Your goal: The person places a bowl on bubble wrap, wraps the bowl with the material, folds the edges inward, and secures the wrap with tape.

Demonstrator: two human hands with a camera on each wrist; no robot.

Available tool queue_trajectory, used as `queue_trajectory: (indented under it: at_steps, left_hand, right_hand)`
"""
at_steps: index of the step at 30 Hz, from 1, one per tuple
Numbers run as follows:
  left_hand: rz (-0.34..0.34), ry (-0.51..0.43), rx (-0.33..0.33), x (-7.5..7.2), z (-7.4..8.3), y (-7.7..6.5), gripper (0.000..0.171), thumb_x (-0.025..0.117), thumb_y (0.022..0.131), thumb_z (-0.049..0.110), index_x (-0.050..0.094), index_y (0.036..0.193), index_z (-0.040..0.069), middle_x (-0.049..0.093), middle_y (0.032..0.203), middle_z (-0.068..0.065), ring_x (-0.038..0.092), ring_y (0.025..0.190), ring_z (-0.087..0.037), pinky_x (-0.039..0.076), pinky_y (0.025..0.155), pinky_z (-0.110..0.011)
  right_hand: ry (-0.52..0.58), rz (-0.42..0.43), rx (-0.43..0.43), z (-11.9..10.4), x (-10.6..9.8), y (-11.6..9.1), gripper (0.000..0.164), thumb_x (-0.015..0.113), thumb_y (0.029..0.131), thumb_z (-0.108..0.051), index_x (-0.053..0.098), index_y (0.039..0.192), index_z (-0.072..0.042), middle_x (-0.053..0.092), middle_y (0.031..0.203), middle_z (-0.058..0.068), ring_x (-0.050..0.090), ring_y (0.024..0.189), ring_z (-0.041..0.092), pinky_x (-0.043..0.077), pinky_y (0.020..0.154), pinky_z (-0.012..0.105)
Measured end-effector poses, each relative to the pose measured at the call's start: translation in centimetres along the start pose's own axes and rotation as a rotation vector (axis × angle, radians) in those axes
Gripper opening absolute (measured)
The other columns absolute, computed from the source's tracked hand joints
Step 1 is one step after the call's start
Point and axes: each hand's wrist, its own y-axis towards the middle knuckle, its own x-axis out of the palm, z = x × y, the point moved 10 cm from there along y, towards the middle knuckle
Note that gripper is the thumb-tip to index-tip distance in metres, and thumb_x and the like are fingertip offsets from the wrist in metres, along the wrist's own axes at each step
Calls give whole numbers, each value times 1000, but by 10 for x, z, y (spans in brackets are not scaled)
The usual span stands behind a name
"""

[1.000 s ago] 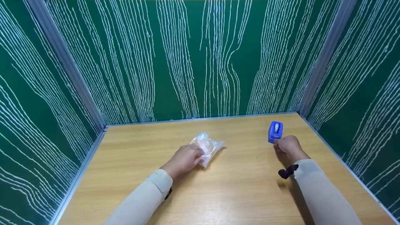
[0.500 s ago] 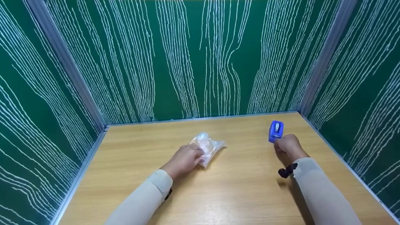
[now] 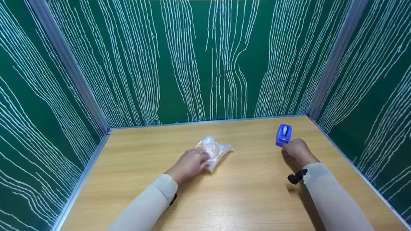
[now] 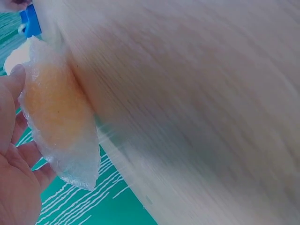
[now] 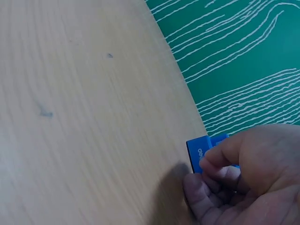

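A packet of clear bubble wrap (image 3: 215, 150) lies near the middle of the table, with something orange showing through it in the left wrist view (image 4: 58, 103). My left hand (image 3: 190, 162) grips its near left side, thumb on one face and fingers on the other. Farther right stands a blue tape dispenser (image 3: 283, 134) with a pale roll in it. At its near end is my right hand (image 3: 298, 150), fingers curled and tips pinching at the front of the dispenser (image 5: 198, 149). Those fingers hide that end, so I cannot see any strip of tape between them.
The wooden table (image 3: 244, 192) is bordered by green walls (image 3: 224, 64) with white wavy lines, at the back and both sides. Grey metal posts (image 3: 334, 57) stand at the back corners. The dispenser sits near the table's right back corner.
Almost nothing differs. My right hand and wrist have shifted very slightly; the left hand, the bubble-wrapped packet and the tape dispenser stay in place.
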Motion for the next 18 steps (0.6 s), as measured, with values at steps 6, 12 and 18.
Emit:
queue_trajectory:
  at_steps: [6,12,18]
  left_hand:
    - [-11,-29,-20,1,-2,0,37,71,114,39,79,146,24,73,155,3,62,153,-25,42,137,-51]
    - [-7,-23,-13,1,-3,0,36,69,114,38,79,146,23,73,156,2,63,153,-25,42,137,-50]
    - [21,18,43,-1,1,0,33,70,114,35,82,141,20,77,150,0,67,147,-25,46,134,-50]
  right_hand:
    - [-52,-89,-37,-6,0,-6,58,50,118,-20,41,162,18,54,161,37,58,140,48,43,132,66]
    - [-284,-193,-242,-47,22,-26,55,45,122,-26,44,160,13,58,149,35,56,134,50,50,119,66]
    - [-541,-196,-563,-116,62,-53,34,50,120,-24,67,128,5,70,105,15,67,95,28,60,84,45]
